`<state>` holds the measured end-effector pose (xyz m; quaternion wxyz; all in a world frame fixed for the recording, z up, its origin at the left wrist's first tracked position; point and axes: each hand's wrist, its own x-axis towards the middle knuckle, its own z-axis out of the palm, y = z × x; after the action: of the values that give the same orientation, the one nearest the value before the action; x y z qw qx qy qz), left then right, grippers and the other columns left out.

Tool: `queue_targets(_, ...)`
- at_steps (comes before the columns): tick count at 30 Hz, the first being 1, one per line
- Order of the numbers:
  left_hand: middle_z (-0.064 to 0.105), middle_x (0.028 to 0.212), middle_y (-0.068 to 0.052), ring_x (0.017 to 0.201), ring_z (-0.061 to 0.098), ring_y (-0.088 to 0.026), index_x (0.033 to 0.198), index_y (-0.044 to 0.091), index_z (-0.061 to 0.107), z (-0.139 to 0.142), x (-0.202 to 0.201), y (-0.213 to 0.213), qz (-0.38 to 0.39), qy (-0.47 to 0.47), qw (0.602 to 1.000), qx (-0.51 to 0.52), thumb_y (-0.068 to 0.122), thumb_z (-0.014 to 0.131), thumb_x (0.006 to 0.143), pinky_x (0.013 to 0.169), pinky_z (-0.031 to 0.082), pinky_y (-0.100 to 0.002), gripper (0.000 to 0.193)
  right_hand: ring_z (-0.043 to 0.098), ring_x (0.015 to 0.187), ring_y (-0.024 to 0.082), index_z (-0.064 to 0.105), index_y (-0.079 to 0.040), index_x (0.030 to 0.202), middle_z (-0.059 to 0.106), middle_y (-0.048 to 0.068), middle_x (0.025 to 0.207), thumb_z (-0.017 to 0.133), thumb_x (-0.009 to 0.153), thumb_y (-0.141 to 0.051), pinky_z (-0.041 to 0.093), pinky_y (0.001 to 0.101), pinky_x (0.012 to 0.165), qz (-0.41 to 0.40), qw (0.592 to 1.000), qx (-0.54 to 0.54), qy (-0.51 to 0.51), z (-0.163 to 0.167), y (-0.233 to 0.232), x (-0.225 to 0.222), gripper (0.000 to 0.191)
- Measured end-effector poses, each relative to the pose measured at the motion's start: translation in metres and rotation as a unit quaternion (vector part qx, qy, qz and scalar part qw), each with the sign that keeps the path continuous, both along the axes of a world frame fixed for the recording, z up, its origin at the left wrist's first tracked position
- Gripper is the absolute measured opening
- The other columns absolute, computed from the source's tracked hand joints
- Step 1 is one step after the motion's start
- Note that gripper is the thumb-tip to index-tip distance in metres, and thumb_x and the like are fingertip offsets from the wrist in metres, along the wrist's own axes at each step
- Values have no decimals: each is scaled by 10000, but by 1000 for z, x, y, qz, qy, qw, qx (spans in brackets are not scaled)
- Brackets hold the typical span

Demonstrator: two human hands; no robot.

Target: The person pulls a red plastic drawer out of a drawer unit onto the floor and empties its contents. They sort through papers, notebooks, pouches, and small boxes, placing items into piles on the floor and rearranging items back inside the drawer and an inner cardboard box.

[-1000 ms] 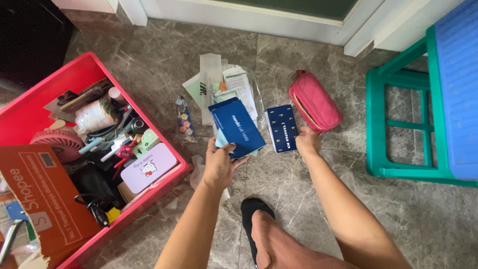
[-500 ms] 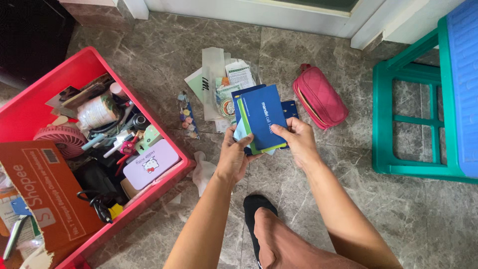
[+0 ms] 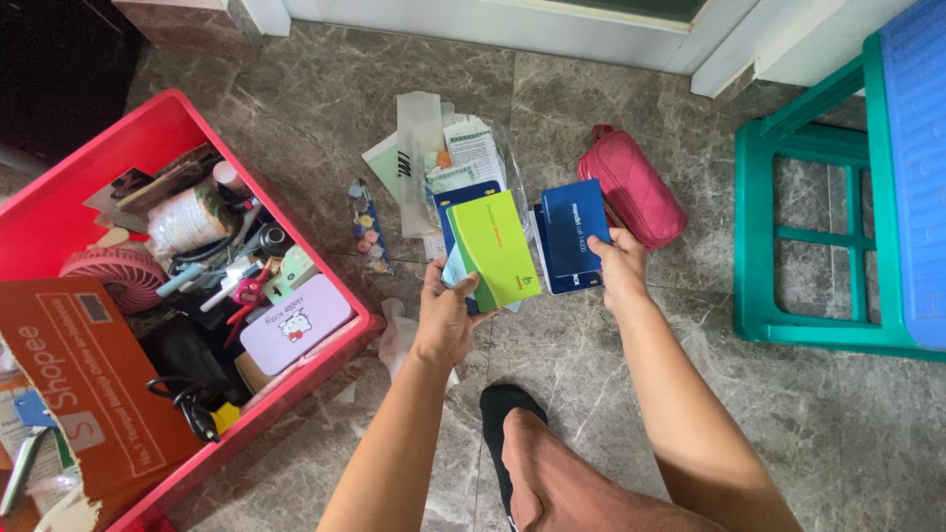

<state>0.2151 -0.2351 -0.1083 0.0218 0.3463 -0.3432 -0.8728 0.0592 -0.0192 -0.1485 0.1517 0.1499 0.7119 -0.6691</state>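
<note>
My left hand (image 3: 445, 317) holds a small stack of booklets with a lime-green booklet (image 3: 493, 247) on top and a dark blue one behind it. My right hand (image 3: 618, 268) grips a dark blue booklet (image 3: 574, 226) just to the right, over another blue booklet lying on the marble floor. Both hands hover above the floor, in front of my bent knee and black-socked foot (image 3: 507, 414).
A red plastic crate (image 3: 89, 148) full of small items, a pink fan and a lilac tin stands at left, with an orange cardboard box (image 3: 84, 384) leaning on it. Papers (image 3: 434, 158), a sticker strip and a pink quilted pouch (image 3: 636, 187) lie ahead. A green stool (image 3: 838, 227) is right.
My right hand has taken the top dark blue booklet off the stack and moved it right, uncovering the lime-green booklet in my left hand.
</note>
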Motion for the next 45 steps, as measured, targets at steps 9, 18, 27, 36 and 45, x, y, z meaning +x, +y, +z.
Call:
queue_targets(9, 634, 1226, -152, 1078, 697, -325, 1275, 123, 429, 4, 1, 0, -2, 13, 999, 33, 5, 578, 932, 856, 625, -551, 392, 680, 895, 185, 705, -21, 1132, 747, 110, 1033, 828, 792, -116, 523, 334, 797, 45, 944, 320, 62, -23, 0, 2, 375)
queue_targets(18, 631, 1257, -142, 1085, 693, -285, 1333, 121, 419, 12, -2, 8, -1, 21, 1000, 22, -4, 575, 945, 863, 625, -510, 436, 699, 866, 118, 698, -61, 1094, 753, 42, 972, 758, 909, -208, 539, 288, 758, 199, 980, -3, -27, 37, -23, 37, 244)
queue_targets(27, 642, 1247, -103, 1101, 692, -271, 1324, 151, 430, 15, -3, 9, -6, 14, 999, 48, 62, 502, 959, 859, 618, -543, 382, 664, 797, 105, 634, -61, 1037, 719, 43, 908, 737, 901, -87, 507, 260, 682, 207, 976, -58, -21, 43, -23, 39, 172)
queue_targets(36, 633, 1225, -81, 1069, 676, -263, 1287, 158, 449, -9, 5, 10, 15, 16, 1000, 15, 48, 512, 976, 859, 605, -549, 337, 678, 841, 133, 627, -51, 1063, 708, 63, 947, 673, 931, -55, 540, 289, 703, 168, 983, -62, -32, 39, -11, 32, 140)
queue_targets(45, 625, 1212, -74, 1086, 668, -262, 1270, 174, 453, -19, 12, 2, 32, -5, 999, 5, 44, 547, 968, 880, 597, -559, 342, 693, 846, 165, 647, -38, 1108, 714, 83, 1002, 644, 940, -37, 567, 327, 669, 63, 997, 18, -30, 7, 16, 1, 169)
